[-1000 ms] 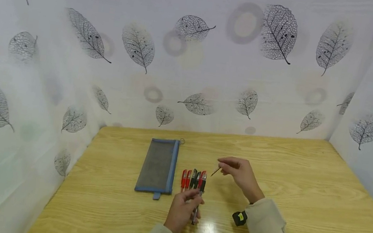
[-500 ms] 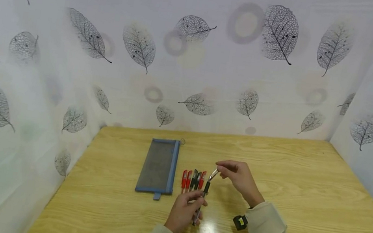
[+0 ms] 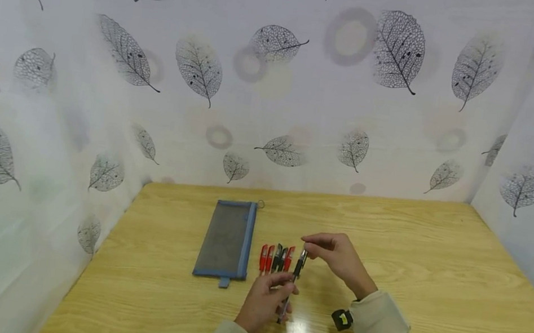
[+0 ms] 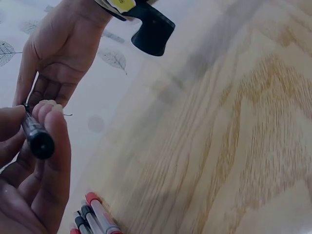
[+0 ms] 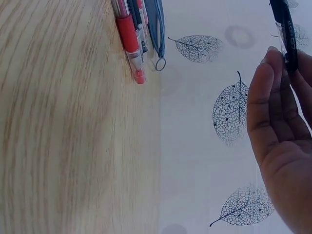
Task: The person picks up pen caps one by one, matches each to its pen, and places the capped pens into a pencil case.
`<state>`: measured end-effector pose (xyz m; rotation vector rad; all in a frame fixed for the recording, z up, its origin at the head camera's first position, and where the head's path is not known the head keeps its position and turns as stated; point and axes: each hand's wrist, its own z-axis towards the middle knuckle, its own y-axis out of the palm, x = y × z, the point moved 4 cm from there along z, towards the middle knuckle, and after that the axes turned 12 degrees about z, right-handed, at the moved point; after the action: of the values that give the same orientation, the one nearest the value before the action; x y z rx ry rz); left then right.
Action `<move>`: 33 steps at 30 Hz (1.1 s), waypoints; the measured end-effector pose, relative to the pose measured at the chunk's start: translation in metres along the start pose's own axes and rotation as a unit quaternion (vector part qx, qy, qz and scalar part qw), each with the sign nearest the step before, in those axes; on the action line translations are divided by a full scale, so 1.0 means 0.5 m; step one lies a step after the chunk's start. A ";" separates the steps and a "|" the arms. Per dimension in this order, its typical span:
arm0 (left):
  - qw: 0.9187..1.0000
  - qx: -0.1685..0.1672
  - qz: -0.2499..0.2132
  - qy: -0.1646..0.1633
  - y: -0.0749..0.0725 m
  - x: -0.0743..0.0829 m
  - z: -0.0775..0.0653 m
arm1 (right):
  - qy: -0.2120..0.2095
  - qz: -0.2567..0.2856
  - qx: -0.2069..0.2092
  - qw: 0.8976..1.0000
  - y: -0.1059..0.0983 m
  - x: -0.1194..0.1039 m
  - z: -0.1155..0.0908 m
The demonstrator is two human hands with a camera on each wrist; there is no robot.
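Observation:
In the head view my left hand point(image 3: 264, 304) grips a black gel pen point(image 3: 298, 269) by its barrel, with the clip end tilted up and away. The right hand point(image 3: 339, 254) pinches the cap at that far end between thumb and fingertips. Seen close in the right wrist view, the clear cap point(image 5: 287, 41) with its black clip sits at those fingertips. In the left wrist view the dark rear end of the pen point(image 4: 39, 141) points toward the camera between thumb and fingers. Several red and black pens point(image 3: 270, 258) lie side by side just beyond the left hand.
Left of the pen row lies a grey mesh zip pouch point(image 3: 226, 237) with blue edging and a ring at its far corner. The wood-grain table point(image 3: 415, 238) meets a white leaf-print curtain point(image 3: 307, 98) at the back and sides.
The right hand has come left and nearer with a thin piece that shows as the cap, which now lines up with the pen. The left hand's pen has moved slightly right, off the row.

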<state>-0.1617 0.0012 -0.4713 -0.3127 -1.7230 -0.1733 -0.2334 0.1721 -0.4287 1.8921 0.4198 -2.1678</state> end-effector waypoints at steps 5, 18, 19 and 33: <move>1.000 0.005 -0.012 -0.004 0.006 0.002 -0.004 | -0.002 0.010 0.009 1.000 0.006 0.002 -0.008; 0.997 0.043 -0.050 -0.036 0.028 0.000 -0.011 | 0.001 0.084 0.014 0.996 0.012 0.027 -0.026; 0.997 0.044 -0.052 -0.038 0.030 0.000 -0.012 | 0.000 0.084 0.015 0.996 0.012 0.028 -0.027; 0.997 0.025 -0.064 -0.043 0.036 0.000 -0.008 | 0.000 0.073 0.000 0.997 0.010 0.029 -0.039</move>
<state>-0.1526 0.0171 -0.4717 -0.1756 -1.8306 -0.2120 -0.2156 0.1746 -0.4459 1.8597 0.2733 -2.0747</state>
